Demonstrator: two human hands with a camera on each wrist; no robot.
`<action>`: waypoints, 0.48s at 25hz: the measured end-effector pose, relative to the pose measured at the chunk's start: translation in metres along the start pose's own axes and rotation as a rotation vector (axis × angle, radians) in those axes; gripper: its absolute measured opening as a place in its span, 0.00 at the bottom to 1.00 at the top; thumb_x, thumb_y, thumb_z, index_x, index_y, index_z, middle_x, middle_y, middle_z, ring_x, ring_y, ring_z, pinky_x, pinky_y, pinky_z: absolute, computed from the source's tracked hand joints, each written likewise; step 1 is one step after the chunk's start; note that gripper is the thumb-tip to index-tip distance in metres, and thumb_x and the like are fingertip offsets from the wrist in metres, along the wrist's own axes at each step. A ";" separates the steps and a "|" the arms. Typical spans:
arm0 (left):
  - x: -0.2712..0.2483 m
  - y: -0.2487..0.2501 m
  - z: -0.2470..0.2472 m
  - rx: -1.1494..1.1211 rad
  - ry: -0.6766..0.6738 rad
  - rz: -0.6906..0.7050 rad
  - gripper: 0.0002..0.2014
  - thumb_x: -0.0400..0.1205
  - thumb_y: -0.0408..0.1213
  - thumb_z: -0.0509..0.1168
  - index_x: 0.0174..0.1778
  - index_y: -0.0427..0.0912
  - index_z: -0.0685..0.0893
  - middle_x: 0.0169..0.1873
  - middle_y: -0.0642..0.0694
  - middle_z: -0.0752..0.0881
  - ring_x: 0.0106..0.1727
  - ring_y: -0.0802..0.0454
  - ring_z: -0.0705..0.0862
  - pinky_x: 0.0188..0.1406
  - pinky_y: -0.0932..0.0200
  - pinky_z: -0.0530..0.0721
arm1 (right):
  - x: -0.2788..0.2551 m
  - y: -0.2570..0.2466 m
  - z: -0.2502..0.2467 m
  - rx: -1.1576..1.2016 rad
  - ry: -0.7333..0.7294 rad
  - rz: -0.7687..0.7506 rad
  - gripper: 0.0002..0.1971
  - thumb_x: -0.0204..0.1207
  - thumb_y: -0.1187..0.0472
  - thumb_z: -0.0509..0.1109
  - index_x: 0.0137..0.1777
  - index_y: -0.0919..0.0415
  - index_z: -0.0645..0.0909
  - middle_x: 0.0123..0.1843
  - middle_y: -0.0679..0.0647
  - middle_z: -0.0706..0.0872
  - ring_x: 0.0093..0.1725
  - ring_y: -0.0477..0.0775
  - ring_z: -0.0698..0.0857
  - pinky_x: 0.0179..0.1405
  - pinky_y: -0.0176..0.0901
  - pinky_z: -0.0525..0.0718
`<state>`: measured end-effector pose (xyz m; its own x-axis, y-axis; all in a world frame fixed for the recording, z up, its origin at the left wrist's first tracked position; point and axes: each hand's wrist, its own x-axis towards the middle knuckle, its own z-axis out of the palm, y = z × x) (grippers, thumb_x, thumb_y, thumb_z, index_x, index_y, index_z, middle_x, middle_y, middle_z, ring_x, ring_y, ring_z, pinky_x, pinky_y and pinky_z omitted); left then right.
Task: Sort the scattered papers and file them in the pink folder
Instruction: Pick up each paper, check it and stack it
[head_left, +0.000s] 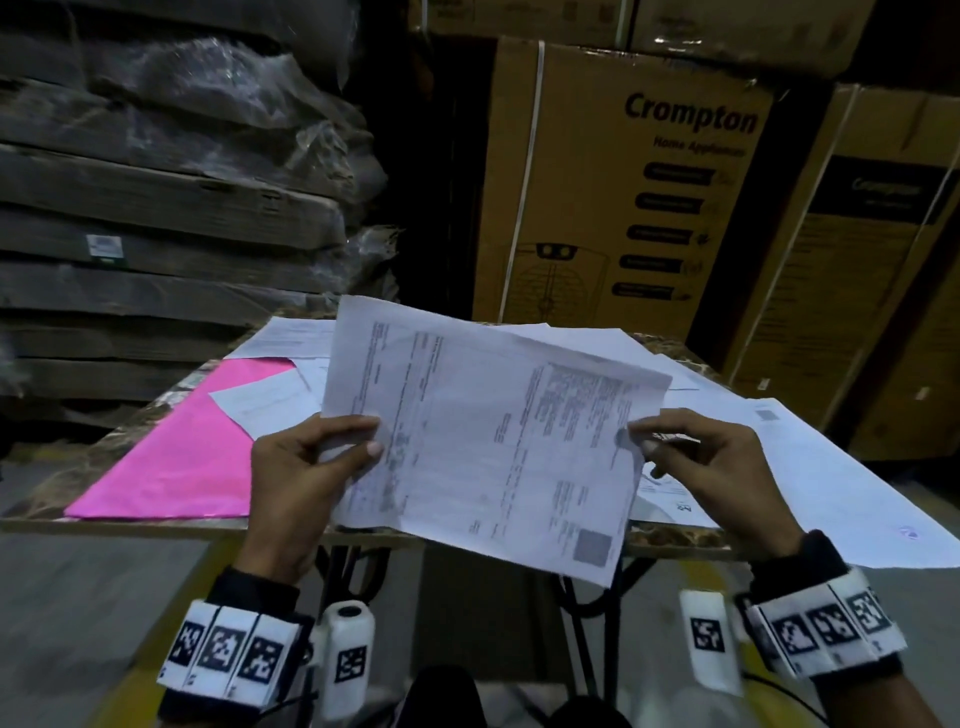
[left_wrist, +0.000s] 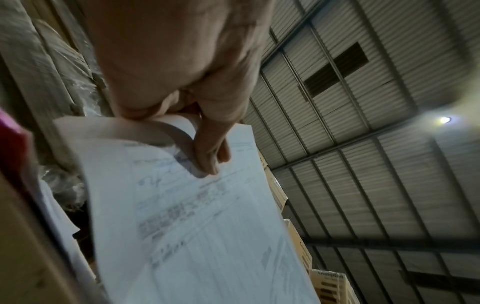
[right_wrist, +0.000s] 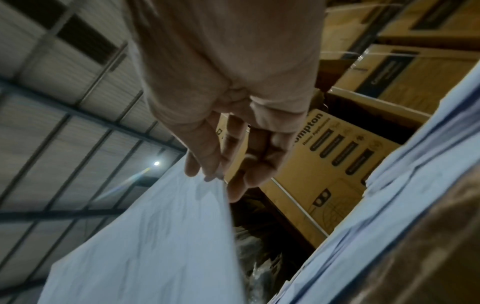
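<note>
Thin white printed sheets — light, floppy, easily creased — hang above the table's near edge, left hand and right hand pinching opposite sides; pink folder lies at the near-left corner.

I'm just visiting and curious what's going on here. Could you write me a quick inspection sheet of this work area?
Surface: small table with a mottled brown top, mostly covered.
Job's things: pink folder lies flat at the table's left; loose papers spread across the rest, one small sheet overlapping the folder; printed sheet held up over the table.
Clutter: nothing seen.
Hands: left hand and right hand each pinch a side edge of the printed sheet.
Cables: thin dark lead near the right wrist.
Surroundings: Crompton cartons behind, wrapped stacked slabs at left.
</note>
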<state>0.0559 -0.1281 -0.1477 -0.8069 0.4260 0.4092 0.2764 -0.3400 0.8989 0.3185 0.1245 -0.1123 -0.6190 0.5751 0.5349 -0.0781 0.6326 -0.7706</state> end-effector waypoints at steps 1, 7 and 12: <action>0.000 0.002 0.003 -0.024 0.005 0.011 0.14 0.71 0.23 0.77 0.44 0.48 0.93 0.48 0.48 0.93 0.56 0.46 0.91 0.48 0.54 0.92 | 0.000 -0.001 0.005 0.062 0.002 0.025 0.10 0.77 0.73 0.72 0.51 0.60 0.91 0.53 0.50 0.91 0.51 0.57 0.90 0.41 0.49 0.90; -0.005 0.014 0.030 -0.030 0.022 0.213 0.18 0.73 0.22 0.76 0.45 0.54 0.93 0.50 0.44 0.92 0.55 0.52 0.90 0.48 0.66 0.88 | 0.004 -0.023 0.024 0.148 0.229 -0.102 0.14 0.76 0.76 0.73 0.50 0.55 0.90 0.56 0.58 0.90 0.57 0.52 0.88 0.53 0.38 0.89; -0.014 -0.011 0.035 0.170 -0.066 0.106 0.16 0.74 0.22 0.77 0.41 0.53 0.91 0.47 0.51 0.91 0.49 0.62 0.89 0.41 0.76 0.83 | -0.017 0.000 0.036 0.060 0.206 -0.038 0.17 0.76 0.77 0.73 0.46 0.51 0.92 0.57 0.53 0.89 0.61 0.48 0.86 0.56 0.41 0.89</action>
<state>0.0823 -0.1012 -0.1576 -0.7343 0.4508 0.5076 0.4470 -0.2418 0.8613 0.3012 0.0960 -0.1337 -0.4424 0.6488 0.6191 -0.1484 0.6278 -0.7641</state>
